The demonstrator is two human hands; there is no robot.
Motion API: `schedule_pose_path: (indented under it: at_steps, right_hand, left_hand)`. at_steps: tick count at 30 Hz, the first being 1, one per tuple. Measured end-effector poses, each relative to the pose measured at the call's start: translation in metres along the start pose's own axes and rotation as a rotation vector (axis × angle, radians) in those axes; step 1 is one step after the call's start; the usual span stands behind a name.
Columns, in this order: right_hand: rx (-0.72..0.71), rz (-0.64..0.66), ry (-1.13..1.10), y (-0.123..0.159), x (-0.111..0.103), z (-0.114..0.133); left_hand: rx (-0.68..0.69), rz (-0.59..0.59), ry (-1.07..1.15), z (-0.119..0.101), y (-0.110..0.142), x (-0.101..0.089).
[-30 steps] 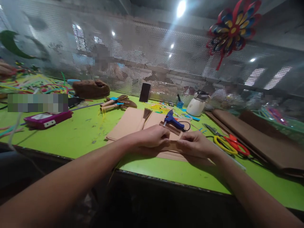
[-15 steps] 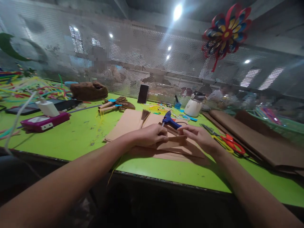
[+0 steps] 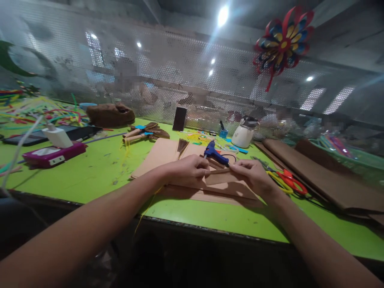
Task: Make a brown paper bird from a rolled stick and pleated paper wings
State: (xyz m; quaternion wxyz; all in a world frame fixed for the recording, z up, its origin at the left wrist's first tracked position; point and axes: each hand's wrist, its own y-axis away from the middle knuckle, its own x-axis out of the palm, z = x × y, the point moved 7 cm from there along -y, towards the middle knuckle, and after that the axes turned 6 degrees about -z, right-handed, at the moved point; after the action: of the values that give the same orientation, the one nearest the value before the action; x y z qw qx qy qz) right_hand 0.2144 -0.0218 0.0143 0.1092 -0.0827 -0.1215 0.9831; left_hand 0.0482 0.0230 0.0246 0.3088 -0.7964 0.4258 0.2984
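The left hand (image 3: 194,167) and the right hand (image 3: 249,173) each pinched an end of a narrow brown paper strip (image 3: 221,177), stretched between them over large, flat tan paper sheets (image 3: 154,161) on a lime-green tabletop (image 3: 96,172). A blue plastic glue gun (image 3: 216,155) lay just beyond the strip; orange-handled scissors (image 3: 289,177) rested near the right wrist.

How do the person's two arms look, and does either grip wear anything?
The left grip and the right grip are human hands without gloves. The left forearm and the right forearm are bare, with no sleeve, watch or bracelet showing. Rings cannot be judged.
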Motion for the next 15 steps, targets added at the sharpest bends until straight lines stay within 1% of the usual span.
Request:
schedule_pose_path:
  at_steps: [2, 3, 4, 6, 8, 10, 12, 15]
  right_hand:
    - [0.019, -0.032, -0.221, -0.001, -0.002, 0.002]
    - [0.017, -0.025, -0.312, 0.000, -0.002, 0.005]
    - [0.008, 0.004, -0.377, 0.002, 0.001, 0.009]
    - [-0.005, 0.108, -0.425, 0.007, 0.010, 0.015]
    - [0.001, 0.226, -0.407, 0.015, 0.021, 0.019]
    - [-0.014, 0.311, -0.354, 0.023, 0.030, 0.021]
    - [-0.083, 0.348, -0.275, 0.027, 0.035, 0.024]
    - [-0.197, 0.341, -0.169, 0.027, 0.037, 0.029]
  left_hand:
    - [-0.006, 0.035, 0.160, -0.002, 0.001, 0.000]
    - [-0.009, 0.048, 0.252, -0.004, 0.002, 0.000]
    - [-0.012, 0.064, 0.342, -0.006, 0.003, 0.001]
    - [-0.025, 0.109, 0.497, -0.009, 0.004, 0.005]
    - [-0.042, 0.153, 0.609, -0.013, 0.005, 0.011]
    - [-0.059, 0.192, 0.702, -0.017, 0.006, 0.019]
    - [-0.092, 0.231, 0.796, -0.021, 0.007, 0.027]
    - [-0.141, 0.287, 0.908, -0.026, 0.011, 0.039]
